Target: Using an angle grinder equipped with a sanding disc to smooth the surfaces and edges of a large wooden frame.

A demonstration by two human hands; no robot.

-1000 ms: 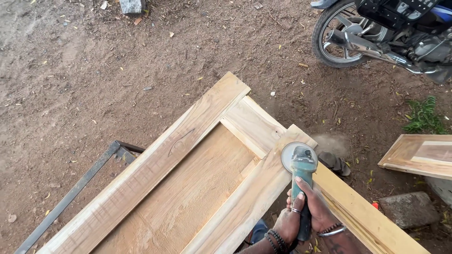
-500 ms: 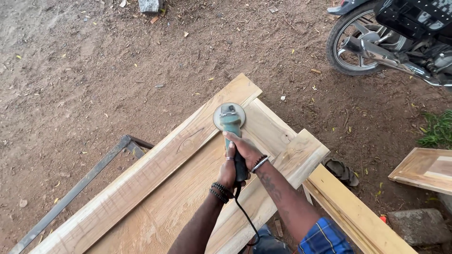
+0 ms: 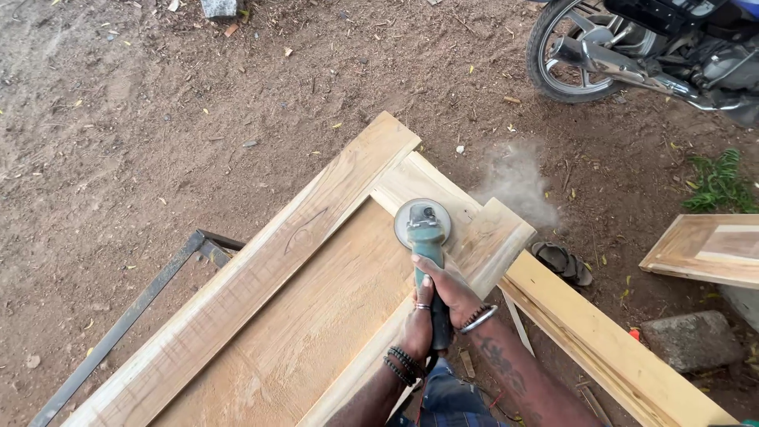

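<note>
Both hands grip a teal angle grinder (image 3: 427,233) by its dark handle. My right hand (image 3: 451,289) wraps the body just behind the head; my left hand (image 3: 417,330) holds the rear of the handle beside it. The round sanding disc rests flat on the top rail of a pale wooden door frame (image 3: 261,277), near its inner corner. A cloud of sawdust (image 3: 515,183) drifts off past the frame's far end. Beaded bracelets and a metal bangle circle my wrists.
A motorcycle (image 3: 632,47) is parked on the dirt at top right. A second wooden panel (image 3: 708,249) lies at right, a sandal (image 3: 563,261) and a stone (image 3: 689,340) near it. A dark metal stand frame (image 3: 126,320) juts out at left. A long plank (image 3: 609,348) runs lower right.
The grinder has slid right and toward me along the top rail, from the left stile's corner to the rail's middle. A fresh dust cloud has risen beyond the frame.
</note>
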